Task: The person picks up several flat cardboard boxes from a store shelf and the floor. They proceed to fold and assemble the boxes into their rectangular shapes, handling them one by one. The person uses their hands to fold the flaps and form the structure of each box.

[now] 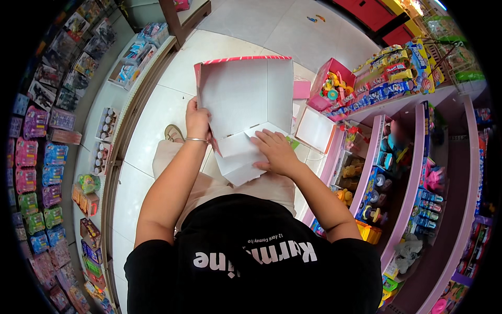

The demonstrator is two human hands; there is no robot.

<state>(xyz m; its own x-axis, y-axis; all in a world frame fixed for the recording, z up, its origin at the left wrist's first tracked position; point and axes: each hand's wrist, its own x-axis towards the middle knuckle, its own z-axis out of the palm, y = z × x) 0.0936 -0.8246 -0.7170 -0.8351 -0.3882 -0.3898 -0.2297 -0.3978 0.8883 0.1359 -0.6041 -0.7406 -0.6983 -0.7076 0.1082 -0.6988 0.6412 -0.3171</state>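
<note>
In front of my body is a cardboard box (238, 89), white inside with a red-pink patterned edge, its inside facing me. My left hand (198, 121) is closed on its left side edge, the thumb pointing up along it. A white flap (235, 152) folds out from the box's near side toward my lap. Across that flap lies my right hand (277, 152), fingers stretched and spread, pressing on the cardboard without wrapping round it. The thumb's tip rests lower on the same flap.
To the right, pink shelves (400, 230) hold many small toys. A pink box of colourful toys (334, 86) stands beyond, near an open white box (315, 131) with an orange edge. A shelf ledge (141, 104) and hanging packaged goods (36, 123) run along the left.
</note>
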